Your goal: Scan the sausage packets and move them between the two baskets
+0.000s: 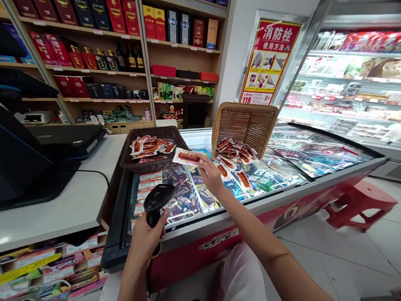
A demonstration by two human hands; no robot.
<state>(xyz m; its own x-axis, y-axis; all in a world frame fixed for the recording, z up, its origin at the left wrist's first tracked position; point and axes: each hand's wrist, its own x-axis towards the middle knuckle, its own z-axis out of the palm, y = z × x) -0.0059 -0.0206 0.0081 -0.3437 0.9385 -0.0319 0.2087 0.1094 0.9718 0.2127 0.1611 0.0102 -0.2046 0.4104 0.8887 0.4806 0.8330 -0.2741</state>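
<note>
My left hand (147, 234) is wrapped round the handle of a black barcode scanner (158, 196), whose head points away over the freezer's near edge. Between the fingers of my right hand (209, 172) is a clear-wrapped sausage (187, 157), held above the glass lid by its right end. Just beyond it on the left, a dark brown wicker basket (126, 162) bears a heap of similar wrapped sausages (151, 146). To the right, a tan wicker basket (247, 118) lies tipped on its side. More packs (243, 179) spill from its mouth onto the glass.
The chest freezer (278, 195) has packaged goods under its glass. At left, a checkout machine (7, 153) stands on a white counter (67, 190). A red plastic stool (362, 202) is on the floor at right. Shelves of boxed bottles (95, 33) and a lit refrigerated display (358, 71) stand behind.
</note>
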